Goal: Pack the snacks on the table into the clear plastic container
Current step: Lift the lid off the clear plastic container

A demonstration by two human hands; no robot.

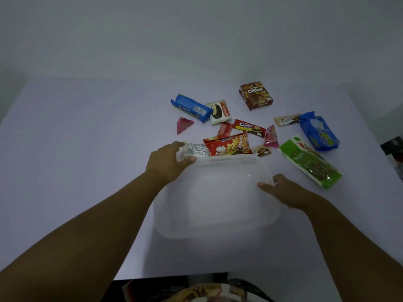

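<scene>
1. A clear plastic container (216,197) sits on a pale counter (87,149), close to the person and near the middle of the view. It appears to have a lid on, or to be tilted; blur makes it hard to tell which.
2. The left hand (169,163) grasps the container's far-left corner, fingers curled over the rim. The right hand (281,190) grasps its right edge, thumb laid on top.
3. Risk: no snack looks packed yet. If the container is pulled or tipped quickly, its far edge could shove the red snack bag (226,144) and the white wrapper (196,148) touching it, scattering the pile.
4. Risk: the plastic looks smooth and flexible, so a lid popped off unevenly could slip from the hands.
5. The snacks lie loose beyond and to the right of the container: a brown Collon box (256,95), a blue cookie pack (190,107), a Choco Pie (220,112), a red cream-biscuit pack (249,127), a green nut pouch (309,163) and a blue bag (319,131).
6. The container is translucent, rounded-rectangular and seemingly empty.
</scene>
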